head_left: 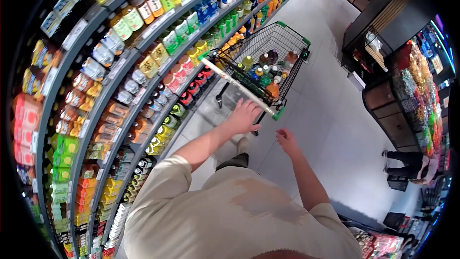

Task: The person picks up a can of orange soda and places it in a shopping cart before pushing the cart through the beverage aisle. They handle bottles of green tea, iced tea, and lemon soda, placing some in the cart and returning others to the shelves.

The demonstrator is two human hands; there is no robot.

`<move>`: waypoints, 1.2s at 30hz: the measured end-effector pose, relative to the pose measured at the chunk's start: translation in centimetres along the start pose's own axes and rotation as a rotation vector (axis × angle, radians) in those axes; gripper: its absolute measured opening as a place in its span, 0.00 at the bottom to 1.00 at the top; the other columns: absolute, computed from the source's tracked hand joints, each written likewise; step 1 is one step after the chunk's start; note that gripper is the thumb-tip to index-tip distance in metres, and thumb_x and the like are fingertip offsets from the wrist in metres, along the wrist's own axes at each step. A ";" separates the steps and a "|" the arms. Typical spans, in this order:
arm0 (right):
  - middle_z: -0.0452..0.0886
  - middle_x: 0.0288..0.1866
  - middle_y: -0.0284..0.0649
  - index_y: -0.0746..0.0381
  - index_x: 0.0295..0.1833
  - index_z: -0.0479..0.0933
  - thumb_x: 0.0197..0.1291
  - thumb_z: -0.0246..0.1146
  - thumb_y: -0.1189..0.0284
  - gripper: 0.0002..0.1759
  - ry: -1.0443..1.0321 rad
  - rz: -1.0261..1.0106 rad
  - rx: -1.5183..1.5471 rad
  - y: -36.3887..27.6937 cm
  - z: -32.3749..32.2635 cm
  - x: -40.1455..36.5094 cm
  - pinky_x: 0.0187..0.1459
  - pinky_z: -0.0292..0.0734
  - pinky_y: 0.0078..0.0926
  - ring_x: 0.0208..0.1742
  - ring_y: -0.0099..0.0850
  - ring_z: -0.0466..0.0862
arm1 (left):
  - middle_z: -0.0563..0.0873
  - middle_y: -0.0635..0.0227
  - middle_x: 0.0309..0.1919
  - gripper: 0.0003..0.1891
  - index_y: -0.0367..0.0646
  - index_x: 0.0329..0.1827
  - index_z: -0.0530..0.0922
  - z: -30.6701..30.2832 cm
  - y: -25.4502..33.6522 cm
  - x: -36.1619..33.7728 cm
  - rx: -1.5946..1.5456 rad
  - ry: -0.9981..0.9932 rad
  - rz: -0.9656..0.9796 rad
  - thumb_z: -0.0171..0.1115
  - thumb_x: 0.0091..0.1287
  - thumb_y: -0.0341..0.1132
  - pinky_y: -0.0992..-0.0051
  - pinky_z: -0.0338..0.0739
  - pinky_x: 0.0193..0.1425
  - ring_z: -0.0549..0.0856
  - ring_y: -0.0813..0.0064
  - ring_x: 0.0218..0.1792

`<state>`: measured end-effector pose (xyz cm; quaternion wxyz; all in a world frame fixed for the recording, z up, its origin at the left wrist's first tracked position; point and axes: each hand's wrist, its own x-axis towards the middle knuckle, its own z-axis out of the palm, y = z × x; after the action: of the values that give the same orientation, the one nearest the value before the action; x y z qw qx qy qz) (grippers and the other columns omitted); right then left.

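Note:
A shopping cart (293,38) with black wire sides and green corners stands ahead of me, its white handle bar (239,86) turned toward me. Several bottles (265,80) with orange, green, blue and dark colours lie heaped in its basket. My left hand (244,116) is stretched out palm down just short of the bar, fingers spread and nothing in them. To the right, lower than the bar's green end, my right hand (286,141) hangs over the floor with loosely bent fingers, holding nothing.
Tall curved shelves (136,48) packed with bottled drinks run along my left, close to the cart. Grey tiled floor (326,129) stretches ahead and right. A display stand (390,110) heaped with packaged goods is at the right, with a person (407,163) near it.

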<state>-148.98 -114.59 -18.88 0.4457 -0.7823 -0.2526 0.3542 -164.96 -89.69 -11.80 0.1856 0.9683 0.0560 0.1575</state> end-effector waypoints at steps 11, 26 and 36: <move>0.83 0.38 0.35 0.59 0.54 0.78 0.67 0.60 0.74 0.11 -0.034 0.326 0.235 5.4 -7.4 7.2 0.33 0.80 0.25 0.33 0.24 0.83 | 0.85 0.62 0.22 0.28 0.50 0.25 0.84 6.9 -7.8 11.5 0.047 -0.468 -0.008 0.56 0.66 0.66 0.59 0.77 0.40 0.86 0.58 0.30; 0.83 0.34 0.37 0.63 0.52 0.78 0.67 0.58 0.74 0.11 -0.287 0.258 0.097 7.3 -23.3 29.3 0.30 0.78 0.25 0.28 0.24 0.82 | 0.80 0.73 0.17 0.15 0.52 0.14 0.75 8.4 -9.1 12.1 0.121 -0.159 -0.113 0.64 0.55 0.46 0.62 0.71 0.36 0.80 0.66 0.25; 0.83 0.34 0.34 0.61 0.51 0.80 0.65 0.58 0.73 0.11 -0.387 0.047 -0.102 6.3 -35.1 44.7 0.30 0.78 0.24 0.29 0.23 0.82 | 0.82 0.70 0.17 0.13 0.51 0.15 0.80 8.4 -6.5 15.8 0.231 -0.411 -0.497 0.61 0.54 0.44 0.64 0.73 0.45 0.81 0.63 0.28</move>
<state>-93.40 -104.02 -26.78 0.3404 -0.7269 -0.3325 0.4952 -147.61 -83.95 -17.14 0.1147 0.9512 0.2690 -0.0984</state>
